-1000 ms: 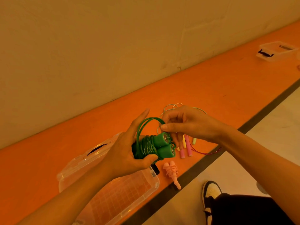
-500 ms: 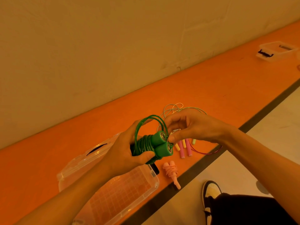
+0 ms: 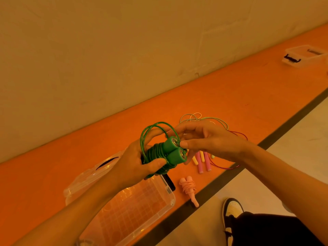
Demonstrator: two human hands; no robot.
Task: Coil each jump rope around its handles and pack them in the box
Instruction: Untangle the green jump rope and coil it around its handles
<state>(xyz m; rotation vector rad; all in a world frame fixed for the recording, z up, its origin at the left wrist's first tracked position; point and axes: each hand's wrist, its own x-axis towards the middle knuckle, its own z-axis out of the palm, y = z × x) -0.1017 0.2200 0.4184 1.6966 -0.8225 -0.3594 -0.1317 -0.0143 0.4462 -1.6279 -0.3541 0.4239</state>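
Your left hand grips the green jump rope around its paired handles. Most of the cord is wound tight about them, and a few loose loops arch above. Your right hand pinches the cord at the handle tips, so I judge this coil nearly finished, with the last loops to wind and tuck. A pink coiled rope lies on the orange surface just right of the clear box, not yet packed, and I see no rope inside the box. To the right, past your hands, the loose ropes with pink and yellow handles lie tangled and uncoiled.
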